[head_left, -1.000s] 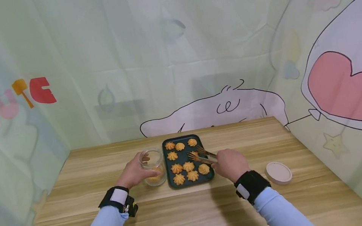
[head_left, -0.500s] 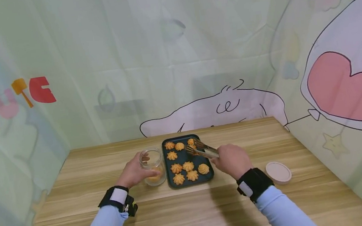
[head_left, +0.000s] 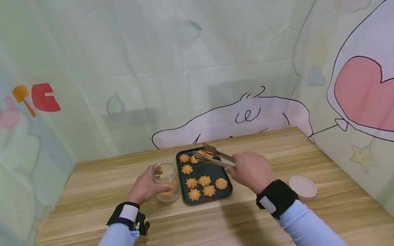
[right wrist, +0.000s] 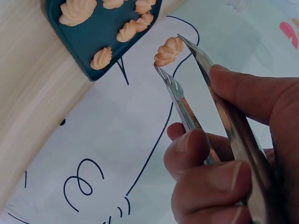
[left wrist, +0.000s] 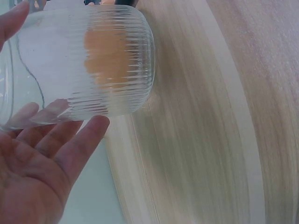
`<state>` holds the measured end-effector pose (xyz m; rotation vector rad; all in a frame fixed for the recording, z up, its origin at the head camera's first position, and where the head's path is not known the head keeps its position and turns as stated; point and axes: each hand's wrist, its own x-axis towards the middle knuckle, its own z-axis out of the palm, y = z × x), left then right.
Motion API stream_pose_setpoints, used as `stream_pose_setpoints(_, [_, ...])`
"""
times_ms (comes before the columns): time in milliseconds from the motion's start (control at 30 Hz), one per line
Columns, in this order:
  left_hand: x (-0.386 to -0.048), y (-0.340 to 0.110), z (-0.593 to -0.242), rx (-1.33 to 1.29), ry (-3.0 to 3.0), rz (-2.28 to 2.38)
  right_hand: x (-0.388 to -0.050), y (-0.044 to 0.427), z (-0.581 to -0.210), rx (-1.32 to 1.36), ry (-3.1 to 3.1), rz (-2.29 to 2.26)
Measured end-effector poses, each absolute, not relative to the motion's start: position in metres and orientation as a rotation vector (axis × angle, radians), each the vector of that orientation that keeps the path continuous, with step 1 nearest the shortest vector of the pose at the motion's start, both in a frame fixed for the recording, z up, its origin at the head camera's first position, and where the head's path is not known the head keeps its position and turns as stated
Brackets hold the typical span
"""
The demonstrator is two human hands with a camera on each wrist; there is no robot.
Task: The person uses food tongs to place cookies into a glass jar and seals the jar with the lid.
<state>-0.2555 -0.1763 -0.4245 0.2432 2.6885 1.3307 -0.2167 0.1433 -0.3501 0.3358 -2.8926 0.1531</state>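
Note:
My left hand holds a clear glass jar, thumb on one side and fingers on the other. Through the ribbed wall in the left wrist view, an orange-brown cookie shape shows near the jar's bottom. My right hand grips metal tongs with fork-like tips. Pinched between those tips is a swirled golden cookie, raised above the tray. Beneath the tongs lies a dark baking tray carrying several piped cookies. The jar stands just left of the tray.
A pale round lid lies on the wooden table, right of my right wrist. Printed cloth hangs behind the table and along both sides.
My right hand has lifted a cookie from the tray's right column with the tongs, and the tong tips have moved up and left. My left hand and the jar stay put.

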Motion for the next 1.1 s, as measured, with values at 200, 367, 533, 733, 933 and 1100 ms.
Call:
stream_pose_setpoints(200, [-0.255, -0.176, -0.424, 0.257, 2.696, 1.329, -0.214, 0.140, -0.346, 0.355, -2.869, 0.153])
stream_pose_setpoints(367, [-0.256, -0.176, -0.423, 0.264, 2.699, 1.339, -0.209, 0.136, -0.337, 0.386, -2.840, 0.160])
stream_pose_setpoints(533, [-0.257, -0.177, -0.424, 0.261, 2.703, 1.329, -0.202, 0.127, -0.326, 0.417, -2.825, 0.171])
stream_pose_setpoints(733, [-0.257, -0.177, -0.425, 0.262, 2.692, 1.322, -0.197, 0.119, -0.317, 0.454, -2.829, 0.185])
stream_pose_setpoints(933, [-0.257, -0.177, -0.424, 0.256, 2.694, 1.309, -0.196, 0.113, -0.313, 0.480, -2.832, 0.183])
stream_pose_setpoints(1100, [-0.257, -0.176, -0.424, 0.255, 2.697, 1.313, -0.192, 0.106, -0.309, 0.504, -2.820, 0.185])
